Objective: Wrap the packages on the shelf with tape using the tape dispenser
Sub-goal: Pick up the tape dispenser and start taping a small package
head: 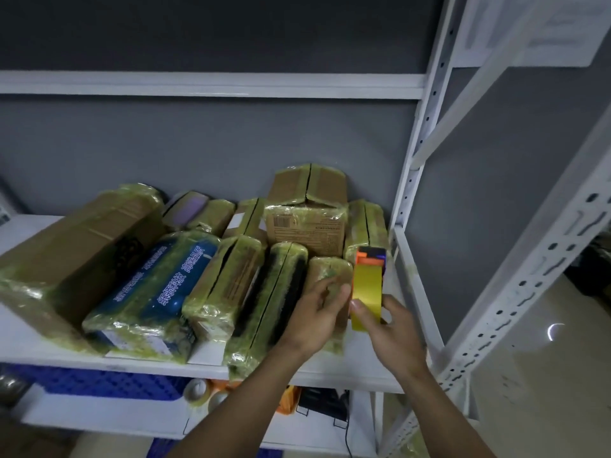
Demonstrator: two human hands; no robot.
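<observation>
Your right hand's fingers clamp the light, rigid tape dispenser, just right of your left hand's spread fingertips, which rest on the small taped package on the shelf; likely slick, so grip its stiff edges.

1. White Chinese writing in rows along the blue package, too blurry to read.
2. Barcode and lines of small black print on the front of the brown box, too small to read.
3. Faint printed lines on the paper sheet at the top right, too blurry to read.
</observation>
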